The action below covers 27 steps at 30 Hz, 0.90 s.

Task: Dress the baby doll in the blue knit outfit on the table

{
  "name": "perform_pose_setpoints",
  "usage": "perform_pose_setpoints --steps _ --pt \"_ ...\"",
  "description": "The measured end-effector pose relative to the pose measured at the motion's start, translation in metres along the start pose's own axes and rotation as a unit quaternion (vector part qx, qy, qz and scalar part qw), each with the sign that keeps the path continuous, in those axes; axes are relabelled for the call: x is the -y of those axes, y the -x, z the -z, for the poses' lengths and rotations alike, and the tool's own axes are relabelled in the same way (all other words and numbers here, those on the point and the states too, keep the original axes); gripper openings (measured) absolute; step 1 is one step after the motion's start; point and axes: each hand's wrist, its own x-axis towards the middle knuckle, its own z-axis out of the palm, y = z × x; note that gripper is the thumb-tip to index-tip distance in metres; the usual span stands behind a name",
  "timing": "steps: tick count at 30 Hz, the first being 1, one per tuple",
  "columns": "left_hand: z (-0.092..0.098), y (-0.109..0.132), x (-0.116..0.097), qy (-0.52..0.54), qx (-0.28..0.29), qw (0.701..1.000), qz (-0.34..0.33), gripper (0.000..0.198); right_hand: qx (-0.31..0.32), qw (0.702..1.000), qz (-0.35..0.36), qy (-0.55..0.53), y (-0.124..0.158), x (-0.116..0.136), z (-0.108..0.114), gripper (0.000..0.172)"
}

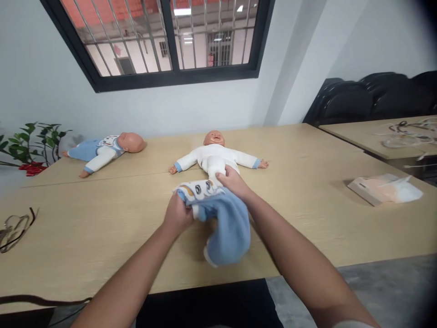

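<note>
A baby doll [218, 157] in a white long-sleeved top with blue cuffs lies on its back, arms spread, its head toward the window. In front of its lower body hang light blue baby overalls [230, 230] with a white printed bib part, partly bunched up and blurred. My left hand [178, 212] is closed on the left edge of the overalls. Closed at their upper right edge, my right hand [234, 183] touches the doll's white-clothed lower end; its fingertips are partly hidden. The doll's legs are mostly hidden behind the cloth.
A second doll [112, 148] in blue and white lies at the back left beside a potted plant [34, 143]. Eyeglasses [15, 232] are at the left, a tissue pack [385, 189] at the right. Cables [409, 134] lie on another table; black chairs [372, 98] are stacked behind.
</note>
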Motion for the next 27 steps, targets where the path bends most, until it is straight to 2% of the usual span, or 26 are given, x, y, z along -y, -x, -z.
perform_pose_setpoints --steps 2,4,5,6,8,11,12,15,17,21,27 --pt "-0.003 -0.002 0.007 -0.036 -0.139 0.990 0.004 0.050 0.017 1.000 -0.012 -0.012 0.002 0.001 -0.003 0.036" --pt "-0.006 -0.004 0.013 -0.073 -0.263 0.962 0.029 0.059 0.019 0.999 -0.026 -0.034 0.004 0.001 -0.008 0.036" --pt "-0.007 -0.005 0.015 -0.079 -0.305 0.948 0.037 0.059 0.012 0.999 -0.032 -0.041 0.004 0.001 -0.010 0.036" --pt "-0.007 -0.006 0.015 -0.073 -0.323 0.943 0.042 0.055 0.001 0.998 -0.037 -0.044 0.005 0.000 -0.013 0.037" --pt "-0.005 -0.006 0.015 -0.037 -0.282 0.958 0.043 0.038 -0.019 0.998 -0.043 -0.046 0.004 -0.003 -0.016 0.037" --pt "0.000 -0.005 0.009 -0.005 -0.151 0.989 -0.003 0.023 -0.042 0.997 -0.046 -0.047 0.001 -0.010 -0.017 0.040" --pt "0.001 -0.005 0.008 -0.007 -0.125 0.992 -0.025 0.021 -0.049 0.997 -0.049 -0.041 0.000 -0.012 -0.017 0.041" --pt "0.003 -0.005 0.005 -0.031 -0.113 0.992 -0.052 0.016 -0.066 0.996 -0.053 -0.042 -0.004 -0.019 -0.017 0.044" --pt "0.004 -0.006 0.004 -0.046 -0.101 0.993 -0.045 0.010 -0.065 0.993 -0.038 -0.092 -0.007 -0.022 -0.019 0.047" --pt "0.007 -0.008 0.003 -0.047 -0.041 0.997 -0.050 0.019 -0.056 0.980 -0.020 -0.191 -0.008 -0.028 -0.026 0.060" --pt "0.008 -0.004 0.007 -0.027 -0.015 0.998 -0.058 0.021 -0.112 0.974 -0.016 -0.194 -0.003 -0.029 -0.032 0.063"
